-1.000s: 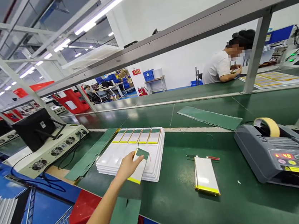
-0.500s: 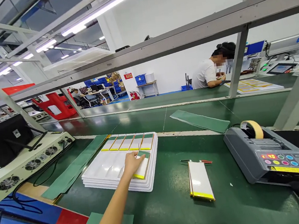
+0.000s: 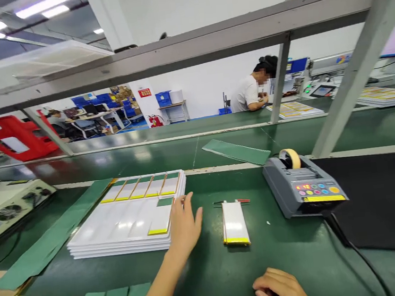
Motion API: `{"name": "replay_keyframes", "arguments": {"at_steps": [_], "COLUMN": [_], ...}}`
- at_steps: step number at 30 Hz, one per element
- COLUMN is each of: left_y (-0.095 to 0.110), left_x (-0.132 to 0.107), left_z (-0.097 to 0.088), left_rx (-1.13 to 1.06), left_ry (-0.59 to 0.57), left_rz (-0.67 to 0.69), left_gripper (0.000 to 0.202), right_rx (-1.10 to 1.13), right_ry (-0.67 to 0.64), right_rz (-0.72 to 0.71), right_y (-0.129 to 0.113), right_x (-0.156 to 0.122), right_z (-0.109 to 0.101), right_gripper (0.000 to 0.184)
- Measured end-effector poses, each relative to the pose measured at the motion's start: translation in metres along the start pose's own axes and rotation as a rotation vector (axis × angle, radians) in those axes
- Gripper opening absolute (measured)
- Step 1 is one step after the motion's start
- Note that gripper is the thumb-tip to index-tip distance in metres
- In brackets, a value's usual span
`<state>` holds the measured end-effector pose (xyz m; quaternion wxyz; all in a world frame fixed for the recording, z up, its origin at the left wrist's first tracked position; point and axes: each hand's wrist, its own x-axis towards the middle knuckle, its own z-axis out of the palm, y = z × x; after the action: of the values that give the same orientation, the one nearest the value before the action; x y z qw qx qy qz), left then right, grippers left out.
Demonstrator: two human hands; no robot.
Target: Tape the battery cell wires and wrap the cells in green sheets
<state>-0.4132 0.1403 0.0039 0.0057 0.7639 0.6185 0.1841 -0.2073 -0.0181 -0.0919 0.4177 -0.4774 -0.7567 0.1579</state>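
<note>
My left hand (image 3: 185, 223) is open, its fingers spread beside the right edge of a stack of white plastic trays (image 3: 107, 229). Just left of its fingertips, a pouch battery cell (image 3: 158, 217) with a green top and yellow bottom strip lies in the top tray. Several similar cells (image 3: 139, 188) fill that tray's back row. On the green bench, two stacked-looking pouch cells (image 3: 234, 222) lie apart from both hands, with red and black wires at their far end. My right hand (image 3: 283, 289) is curled at the bench's near edge, nothing visible in it.
A grey tape dispenser (image 3: 305, 185) with a yellowish roll stands right, by a black mat (image 3: 385, 202). Green sheets (image 3: 50, 236) lie left of the trays, others (image 3: 237, 152) behind. A metal frame (image 3: 187, 61) crosses above; a co-worker (image 3: 248, 90) sits beyond.
My left hand has let go of the cell in the tray and moved off it to the right, fingers spreading. My right hand has come further into view. The view has turned right.
</note>
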Motion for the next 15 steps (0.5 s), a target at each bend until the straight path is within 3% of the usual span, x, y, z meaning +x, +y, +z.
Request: {"name": "replay_keyframes", "arguments": {"at_steps": [2, 4, 7, 11, 13, 15], "left_y": [0.038, 0.067, 0.094, 0.108, 0.107, 0.102], "left_x": [-0.01, -0.016, -0.019, -0.019, -0.017, -0.014], "left_z": [0.012, 0.026, 0.045, 0.052, 0.05, 0.047], "left_rx": [-0.067, -0.101, -0.1, -0.094, -0.115, -0.151], "left_ry": [-0.102, -0.181, -0.255, -0.287, -0.289, -0.302], "left_rz": [0.094, 0.106, 0.059, 0.018, 0.002, -0.001], "left_gripper": [0.056, 0.067, 0.08, 0.076, 0.073, 0.073], "right_rx": [-0.01, -0.005, 0.0, -0.012, 0.003, 0.088], "right_ry": [-0.016, 0.009, 0.211, 0.742, 0.887, 0.922], "right_rz": [0.022, 0.057, 0.204, 0.451, 0.506, 0.548], "right_y": [-0.008, -0.012, -0.007, 0.027, 0.052, 0.076], "right_x": [0.004, 0.007, 0.011, 0.02, 0.03, 0.042], "right_z": [-0.008, -0.021, -0.06, -0.138, -0.169, -0.188], "right_gripper": [0.019, 0.021, 0.019, 0.017, 0.03, 0.048]}}
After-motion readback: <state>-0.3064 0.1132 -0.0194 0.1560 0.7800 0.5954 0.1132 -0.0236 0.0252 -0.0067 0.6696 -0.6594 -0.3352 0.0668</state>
